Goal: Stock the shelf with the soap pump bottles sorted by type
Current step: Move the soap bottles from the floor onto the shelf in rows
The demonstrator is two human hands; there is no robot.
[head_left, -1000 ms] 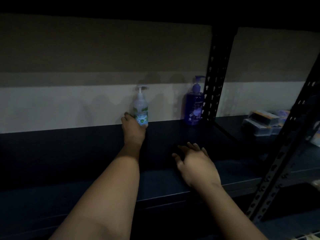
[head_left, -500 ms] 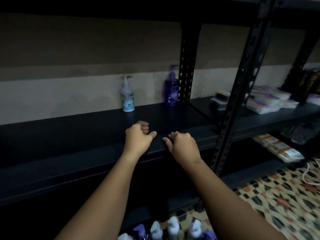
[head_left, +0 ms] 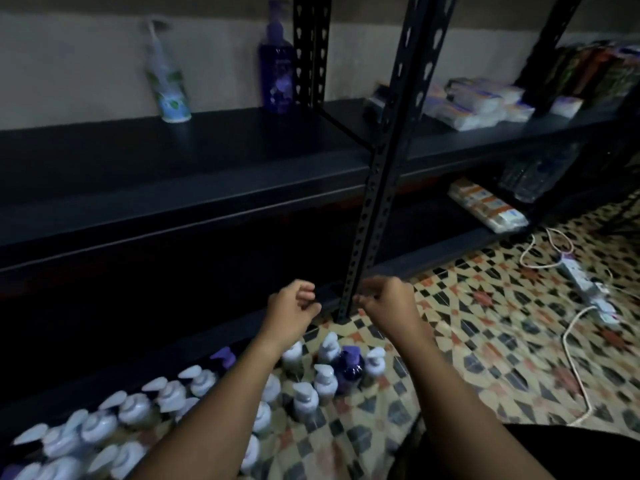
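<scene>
Two bottles on shelf: clear bottle left, purple bottle beside upright, well apart. Both hands off shelf since a second ago, lowered over floor stock. Left hand and right hand empty, fingers loosely curled, gripping nothing. Placement looks done; next pick pending, judging by many unshelved bottles.

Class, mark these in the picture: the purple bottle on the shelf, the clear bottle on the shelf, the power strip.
purple bottle [head_left: 278, 77], head view, body
clear bottle [head_left: 168, 85], head view, label
power strip [head_left: 585, 284], head view, casing
</scene>
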